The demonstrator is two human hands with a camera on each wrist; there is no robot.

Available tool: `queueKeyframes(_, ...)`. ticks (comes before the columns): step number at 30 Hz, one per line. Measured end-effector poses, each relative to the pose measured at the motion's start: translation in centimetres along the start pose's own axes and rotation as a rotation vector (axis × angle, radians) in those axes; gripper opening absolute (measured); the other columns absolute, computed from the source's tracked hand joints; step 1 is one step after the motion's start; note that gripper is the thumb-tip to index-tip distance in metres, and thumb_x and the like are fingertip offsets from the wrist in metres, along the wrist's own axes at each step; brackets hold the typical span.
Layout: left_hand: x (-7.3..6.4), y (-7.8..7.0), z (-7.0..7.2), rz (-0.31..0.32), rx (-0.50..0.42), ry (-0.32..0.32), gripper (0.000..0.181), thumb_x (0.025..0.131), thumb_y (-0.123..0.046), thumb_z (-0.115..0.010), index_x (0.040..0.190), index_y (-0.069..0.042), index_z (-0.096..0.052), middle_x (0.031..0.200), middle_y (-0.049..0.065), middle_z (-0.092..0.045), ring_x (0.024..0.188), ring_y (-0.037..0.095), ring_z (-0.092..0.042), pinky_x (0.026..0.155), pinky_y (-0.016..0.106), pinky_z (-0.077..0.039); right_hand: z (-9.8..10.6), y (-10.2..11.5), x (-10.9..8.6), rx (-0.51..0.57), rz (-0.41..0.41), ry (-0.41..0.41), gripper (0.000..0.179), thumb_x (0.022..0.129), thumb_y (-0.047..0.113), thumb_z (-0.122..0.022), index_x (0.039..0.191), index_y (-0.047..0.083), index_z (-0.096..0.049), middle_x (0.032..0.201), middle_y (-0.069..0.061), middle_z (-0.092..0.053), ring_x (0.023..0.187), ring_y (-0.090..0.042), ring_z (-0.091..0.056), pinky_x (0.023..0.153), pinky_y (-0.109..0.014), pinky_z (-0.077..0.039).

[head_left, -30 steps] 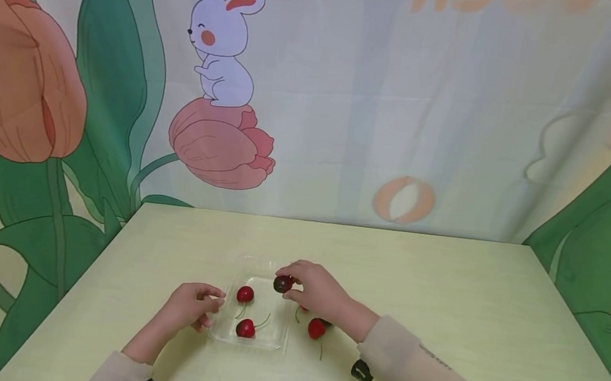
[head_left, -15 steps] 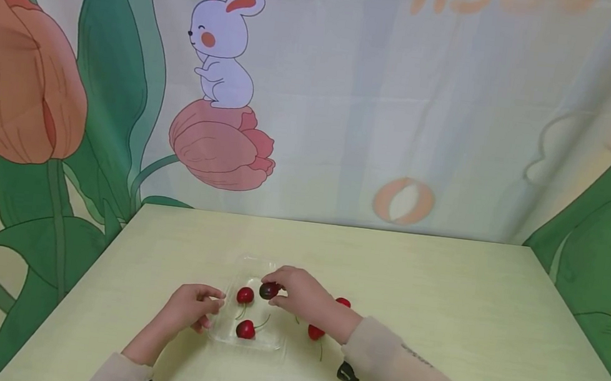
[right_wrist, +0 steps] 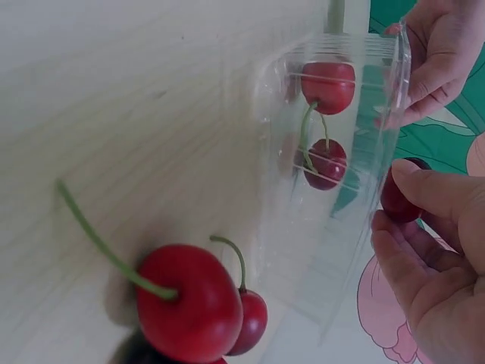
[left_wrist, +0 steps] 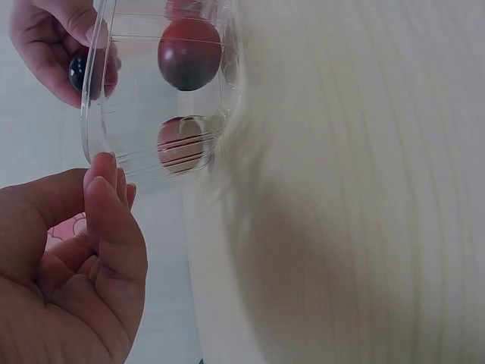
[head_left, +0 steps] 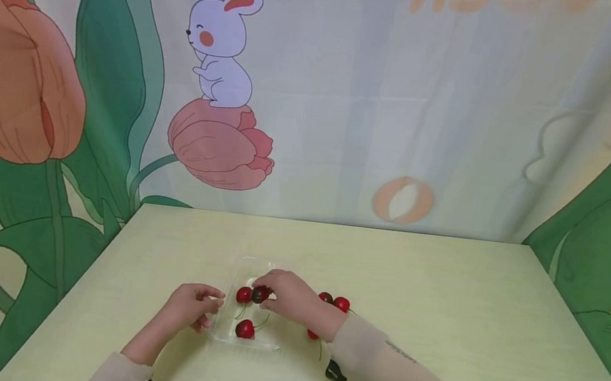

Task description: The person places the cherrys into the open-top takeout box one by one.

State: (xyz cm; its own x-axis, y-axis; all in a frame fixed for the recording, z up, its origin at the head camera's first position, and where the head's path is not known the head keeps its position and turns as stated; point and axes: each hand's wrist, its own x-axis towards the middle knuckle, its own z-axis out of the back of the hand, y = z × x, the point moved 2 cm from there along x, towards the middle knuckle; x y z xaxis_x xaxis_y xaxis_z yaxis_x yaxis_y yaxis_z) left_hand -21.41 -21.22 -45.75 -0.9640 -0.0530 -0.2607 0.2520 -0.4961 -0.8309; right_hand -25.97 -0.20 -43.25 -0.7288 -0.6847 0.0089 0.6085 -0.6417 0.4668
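A clear plastic container (head_left: 266, 340) sits on the table with two red cherries inside, an upper cherry (head_left: 244, 295) and a lower cherry (head_left: 245, 329), both with green stems. My right hand (head_left: 293, 299) pinches a dark red cherry (head_left: 260, 295) between thumb and fingers over the container, close beside the upper cherry in the head view. The right wrist view has this held cherry (right_wrist: 400, 191) just above the rim. At the container's left side, my left hand (head_left: 190, 306) grips the rim with its fingertips; the left wrist view shows those fingers (left_wrist: 106, 205) at the rim's corner.
Right of the container, several loose cherries lie on the table, among them a dark cherry (head_left: 325, 296) and a red cherry (head_left: 341, 304). Another cherry (head_left: 313, 335) is partly covered by my right forearm. A printed curtain (head_left: 328, 92) hangs behind the table.
My right hand has carried the dark cherry left and slightly down, farther over the container. Loose cherries behind that hand have come into sight. My left hand has stayed put.
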Motion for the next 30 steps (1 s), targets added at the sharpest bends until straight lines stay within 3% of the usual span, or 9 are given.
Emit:
queueKeyframes(18,-0.1,-0.2,0.1,0.001,0.007,0.005,0.029,0.097,-0.008,-0.063,0.119,0.010,-0.067,0.086,0.013,-0.069,0.051,0.010,-0.056,0.049,0.025,-0.051,-1.9,-0.1,1.4,-0.002,0.001,0.079,0.035,0.092,0.009,-0.075,0.127,0.007,-0.072,0.123,-0.007,-0.074,0.114,-0.020,-0.067,0.102,-0.029,-0.054)
queueKeyframes(24,0.1,0.1,0.0,-0.004,-0.001,0.009,0.029,0.097,-0.008,-0.064,0.119,0.010,-0.067,0.085,0.011,-0.069,0.051,0.010,-0.056,0.048,0.024,-0.051,-2.4,0.1,1.5,-0.003,-0.002,0.091,0.032,0.092,0.009,-0.075,0.124,0.009,-0.074,0.116,-0.004,-0.076,0.102,-0.013,-0.067,0.094,-0.022,-0.055)
queueKeyframes(30,0.2,0.1,0.0,-0.007,-0.002,0.009,0.028,0.096,-0.007,-0.063,0.118,0.010,-0.067,0.085,0.011,-0.069,0.051,0.010,-0.056,0.049,0.024,-0.051,-2.7,0.3,1.7,-0.003,-0.008,0.102,0.031,0.092,0.010,-0.075,0.123,0.010,-0.074,0.112,-0.004,-0.076,0.097,-0.011,-0.066,0.093,-0.021,-0.054)
